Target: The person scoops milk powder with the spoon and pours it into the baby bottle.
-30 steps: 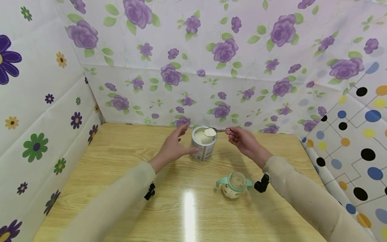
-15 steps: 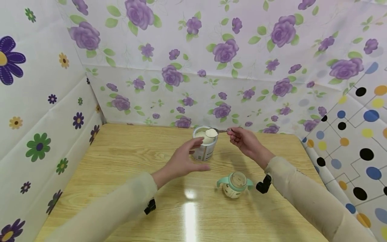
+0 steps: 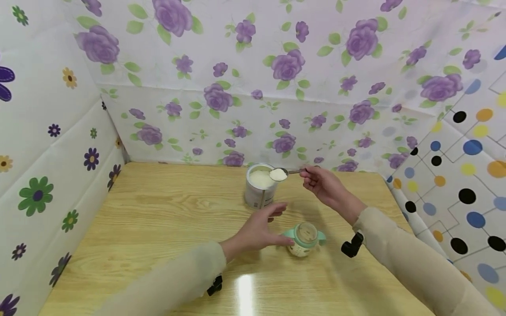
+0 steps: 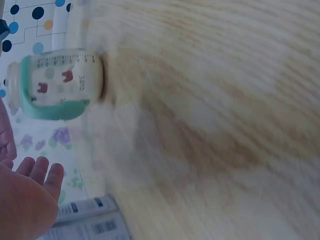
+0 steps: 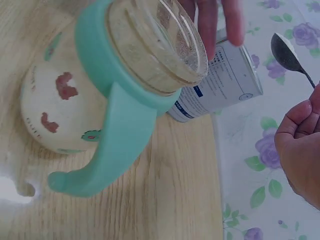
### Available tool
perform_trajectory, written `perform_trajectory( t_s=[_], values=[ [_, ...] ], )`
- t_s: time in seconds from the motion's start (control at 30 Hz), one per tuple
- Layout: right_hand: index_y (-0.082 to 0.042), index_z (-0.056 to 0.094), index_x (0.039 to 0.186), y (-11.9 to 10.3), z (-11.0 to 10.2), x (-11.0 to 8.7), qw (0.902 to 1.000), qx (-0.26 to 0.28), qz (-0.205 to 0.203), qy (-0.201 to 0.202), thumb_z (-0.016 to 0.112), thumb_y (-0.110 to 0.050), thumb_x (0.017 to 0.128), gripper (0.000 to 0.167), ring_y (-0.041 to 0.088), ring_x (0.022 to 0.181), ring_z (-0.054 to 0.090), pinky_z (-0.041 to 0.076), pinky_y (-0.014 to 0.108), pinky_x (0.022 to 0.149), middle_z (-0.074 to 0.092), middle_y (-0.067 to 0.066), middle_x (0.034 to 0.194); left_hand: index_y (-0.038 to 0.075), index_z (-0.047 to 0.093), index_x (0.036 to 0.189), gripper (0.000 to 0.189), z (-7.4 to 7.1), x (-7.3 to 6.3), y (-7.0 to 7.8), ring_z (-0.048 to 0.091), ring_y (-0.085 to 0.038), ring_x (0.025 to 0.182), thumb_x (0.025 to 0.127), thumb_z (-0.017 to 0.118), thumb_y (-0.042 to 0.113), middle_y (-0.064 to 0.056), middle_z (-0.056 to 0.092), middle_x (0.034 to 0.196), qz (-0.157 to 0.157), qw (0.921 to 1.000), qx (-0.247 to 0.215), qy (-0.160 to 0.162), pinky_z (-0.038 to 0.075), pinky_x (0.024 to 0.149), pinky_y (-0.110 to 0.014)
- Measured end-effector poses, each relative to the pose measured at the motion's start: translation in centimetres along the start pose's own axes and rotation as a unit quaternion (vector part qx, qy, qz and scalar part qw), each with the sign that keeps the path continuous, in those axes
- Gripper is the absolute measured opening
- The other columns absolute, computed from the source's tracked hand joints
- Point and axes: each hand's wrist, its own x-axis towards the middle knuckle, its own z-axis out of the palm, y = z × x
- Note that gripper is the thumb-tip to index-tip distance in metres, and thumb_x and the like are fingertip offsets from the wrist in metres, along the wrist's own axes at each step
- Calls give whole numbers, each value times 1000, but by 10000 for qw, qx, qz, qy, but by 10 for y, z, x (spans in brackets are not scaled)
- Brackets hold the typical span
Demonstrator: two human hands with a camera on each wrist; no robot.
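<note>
My right hand [image 3: 326,186] pinches the handle of a metal spoon [image 3: 294,171] between thumb and fingers. A heap of pale powder [image 3: 278,174] fills the spoon's bowl, held level at the right rim of a silver can [image 3: 253,195] of the same powder. My left hand [image 3: 254,230] reaches in front of the can with fingers spread, its thumb at the left handle of a baby bottle [image 3: 301,251]; I cannot tell whether they touch. The bottle stands upright, with a green collar and two handles. In the right wrist view its clear neck [image 5: 150,47] has no lid.
The wooden table [image 3: 166,210] carries the can near its back edge and the bottle nearer the front. Floral cloth [image 3: 213,127] hangs behind, and a dotted cloth [image 3: 446,206] lines the right side. Light glares on the table front.
My left hand has left the can's side and moved right and toward me, to the bottle. My right hand keeps the loaded spoon at the can's rim. The view has shifted slightly.
</note>
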Motion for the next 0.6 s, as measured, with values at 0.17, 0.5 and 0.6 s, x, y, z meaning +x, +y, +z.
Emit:
perform_trajectory(
  t_s=[0.17,0.5,0.6],
  values=[
    [-5,74,107,-3,-6,-13,9999,102,76,57,45,-13,116,31,10,78,66,56,25,80,77,2,89,21,45,163,100,17,5,-9,55,-27,143,80,97,39,-2,54,159,56,10000,33,-29,48,118,-45],
    [-6,75,106,-3,-21,-40,9993,291,232,-69,46,-15,117,33,10,79,67,55,24,78,78,2,88,24,52,160,92,42,10,-20,57,-19,140,81,97,37,0,57,157,31,9999,-81,-61,47,119,-40],
    [-6,75,105,-2,-27,-48,9992,321,241,-71,45,-15,117,34,9,79,67,56,24,78,78,2,88,24,56,156,86,49,10,-21,60,-13,133,81,97,35,4,62,151,0,9998,-175,-17,48,115,-36]
  ],
)
